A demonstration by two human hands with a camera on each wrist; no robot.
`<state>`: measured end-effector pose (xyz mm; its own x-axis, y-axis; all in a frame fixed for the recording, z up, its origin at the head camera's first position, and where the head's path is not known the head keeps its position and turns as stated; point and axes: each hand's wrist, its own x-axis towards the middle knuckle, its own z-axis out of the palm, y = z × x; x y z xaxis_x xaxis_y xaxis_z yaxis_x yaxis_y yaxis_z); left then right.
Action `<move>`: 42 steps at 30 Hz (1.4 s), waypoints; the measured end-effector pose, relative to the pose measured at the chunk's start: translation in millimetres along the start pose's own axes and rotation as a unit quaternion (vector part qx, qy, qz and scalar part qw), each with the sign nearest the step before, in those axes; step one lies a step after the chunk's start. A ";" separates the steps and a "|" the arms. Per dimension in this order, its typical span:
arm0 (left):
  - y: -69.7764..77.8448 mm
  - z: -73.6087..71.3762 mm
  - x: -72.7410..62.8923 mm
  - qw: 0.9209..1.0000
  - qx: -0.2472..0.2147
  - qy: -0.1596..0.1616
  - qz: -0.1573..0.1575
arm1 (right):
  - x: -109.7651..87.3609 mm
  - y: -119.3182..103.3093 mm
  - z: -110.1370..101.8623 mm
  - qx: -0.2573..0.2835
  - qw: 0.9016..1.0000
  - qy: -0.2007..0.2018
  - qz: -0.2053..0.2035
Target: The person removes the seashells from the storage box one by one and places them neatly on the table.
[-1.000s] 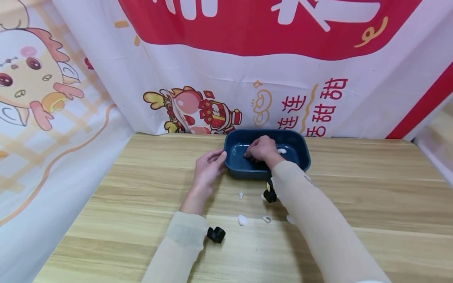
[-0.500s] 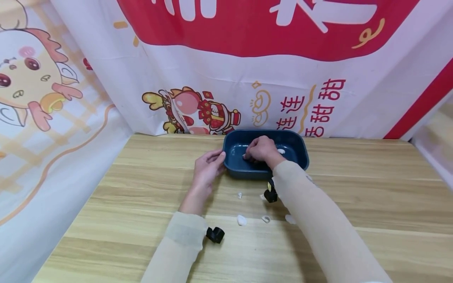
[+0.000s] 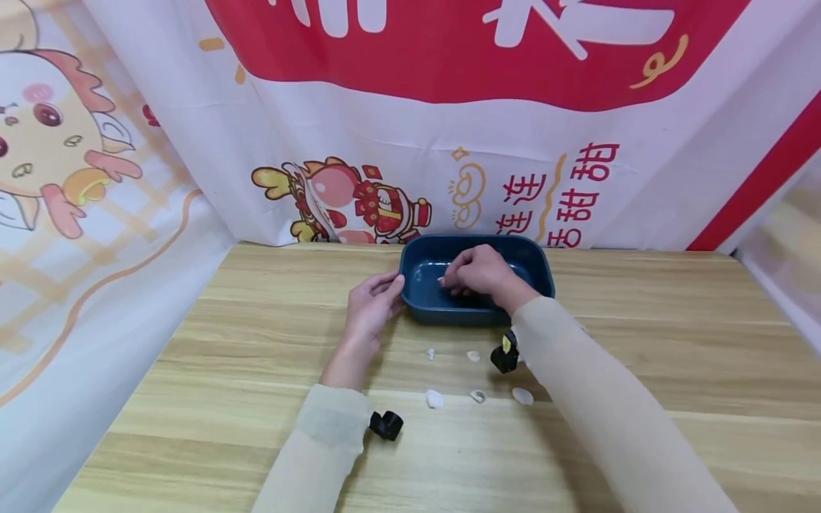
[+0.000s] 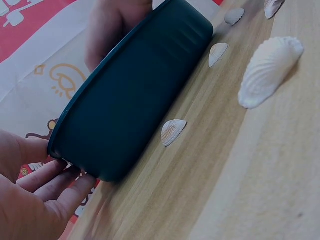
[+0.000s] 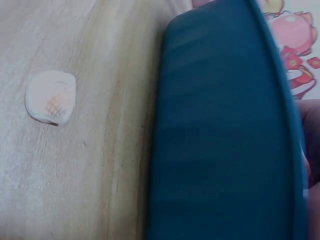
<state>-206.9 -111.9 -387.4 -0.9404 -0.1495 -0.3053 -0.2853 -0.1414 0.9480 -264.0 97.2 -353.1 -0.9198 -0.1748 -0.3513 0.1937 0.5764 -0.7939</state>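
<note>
A dark blue-green plastic basin (image 3: 442, 315) stands at the back of the wooden table. My left hand (image 3: 372, 303) grips its left end, thumb at the rim and fingers (image 4: 70, 192) under the lip. Inside the basin is my right hand (image 3: 477, 271), its fingers curled and pinching a small pale seashell that barely shows at the fingertips. The basin's wall (image 5: 225, 125) hides most of this hand in the right wrist view. In front of the basin lie several white seashells, among them a ribbed one (image 4: 270, 72) and a smaller one (image 4: 173, 131).
A printed cloth (image 3: 385, 121) hangs right behind the basin, and another covers the left side. Black wrist cameras (image 3: 387, 425) stick out from both sleeves. One shell (image 5: 51, 97) lies on the table (image 3: 256, 342) beside the basin's front wall.
My right wrist and forearm have swung slightly right, uncovering shells on the table. The white shell seen earlier in the basin is now hidden behind that hand. The left hand keeps its grip.
</note>
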 end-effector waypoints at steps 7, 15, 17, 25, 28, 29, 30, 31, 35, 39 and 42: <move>0.5 -0.7 1.8 1.000 -0.003 -0.001 -0.006 | -17.5 1.6 -8.5 0.017 1.000 0.005 -0.019; 1.5 -1.8 0.7 1.000 0.008 -0.001 -0.008 | -39.6 -0.7 -15.3 0.031 0.998 -0.009 -0.051; 1.7 -1.7 0.3 1.000 0.006 -0.001 -0.009 | -45.5 -1.1 -16.3 0.035 0.998 -0.016 -0.058; 2.9 -0.4 -1.5 1.000 0.004 0.000 -0.007 | -67.0 3.9 -14.9 0.055 0.995 -0.041 -0.071; 3.4 -0.8 -1.7 1.000 0.000 -0.002 -0.006 | -74.7 6.9 -11.8 0.064 0.994 -0.048 -0.075; 3.9 -0.8 -2.0 1.000 0.000 -0.002 -0.007 | -77.3 7.8 -10.6 0.069 0.994 -0.050 -0.073; 4.0 -0.8 -1.0 1.000 0.001 0.000 -0.010 | -79.9 8.8 -9.5 0.072 0.993 -0.052 -0.074; 4.3 -0.8 -0.8 1.000 0.001 0.000 -0.011 | -82.4 10.1 -8.5 0.073 0.993 -0.054 -0.075; 4.5 -0.9 0.5 1.000 0.002 -0.001 -0.013 | -92.4 16.3 -2.8 0.076 0.992 -0.064 -0.072; 3.5 -1.4 0.2 1.000 0.001 -0.006 -0.011 | -103.4 27.0 7.9 0.060 0.991 -0.082 -0.088; 1.5 -1.6 0.5 1.000 0.001 -0.009 -0.012 | -113.9 37.2 18.3 0.055 0.989 -0.101 -0.096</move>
<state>-207.5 -113.7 -386.3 -0.9362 -0.1284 -0.3270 -0.3090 -0.1422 0.9404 -145.8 123.9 -351.7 -0.8587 -0.4343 -0.2719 0.0687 0.4282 -0.9011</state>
